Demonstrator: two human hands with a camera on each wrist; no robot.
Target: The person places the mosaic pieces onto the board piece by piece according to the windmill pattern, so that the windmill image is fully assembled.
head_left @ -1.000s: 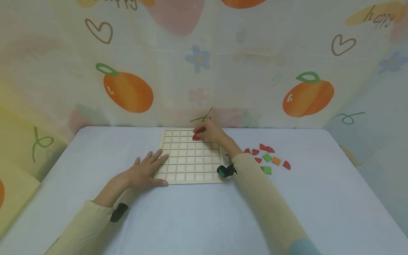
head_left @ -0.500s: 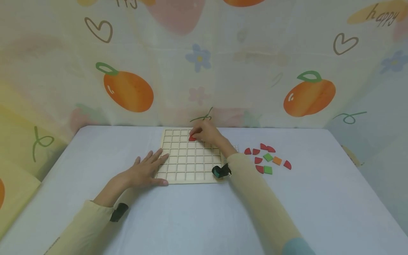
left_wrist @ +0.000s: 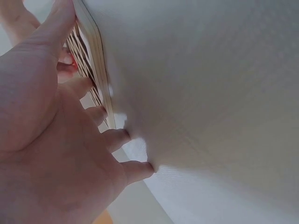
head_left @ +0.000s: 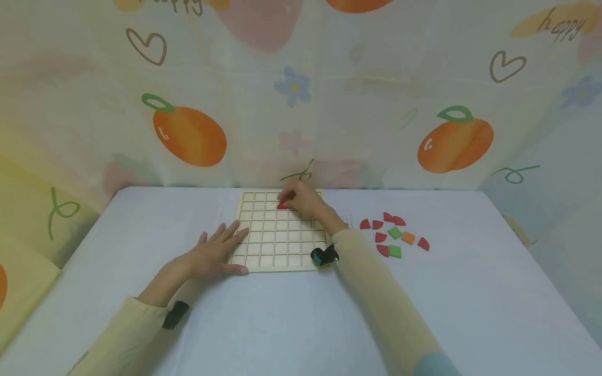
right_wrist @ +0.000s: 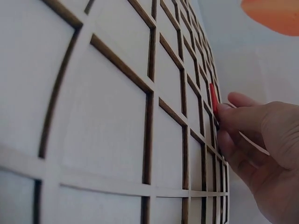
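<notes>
A pale wooden grid board [head_left: 281, 236] with square recesses lies on the white table. My right hand [head_left: 303, 200] reaches over its far part and pinches a red quarter-circle tile [head_left: 281, 206] between thumb and fingers. In the right wrist view the red tile [right_wrist: 214, 99] stands tilted at the grid's surface, its lower part hidden by the fingertips. My left hand [head_left: 211, 255] lies spread at the board's left edge, some fingers and the thumb on the rim. The left wrist view shows its straight fingers [left_wrist: 117, 140] along the board's side [left_wrist: 100, 70], two of them on the tablecloth.
To the right of the board lie several loose red quarter-circle tiles [head_left: 383, 250], two green square tiles [head_left: 395, 251] and an orange square tile [head_left: 408, 238]. A small gridded sheet [head_left: 347, 220] shows partly behind my right forearm. A patterned cloth [head_left: 357, 120] hangs behind the table.
My right hand has shifted slightly left and nearer with the red quarter-circle tile, bringing it lower at the grid. The left hand has stayed in place.
</notes>
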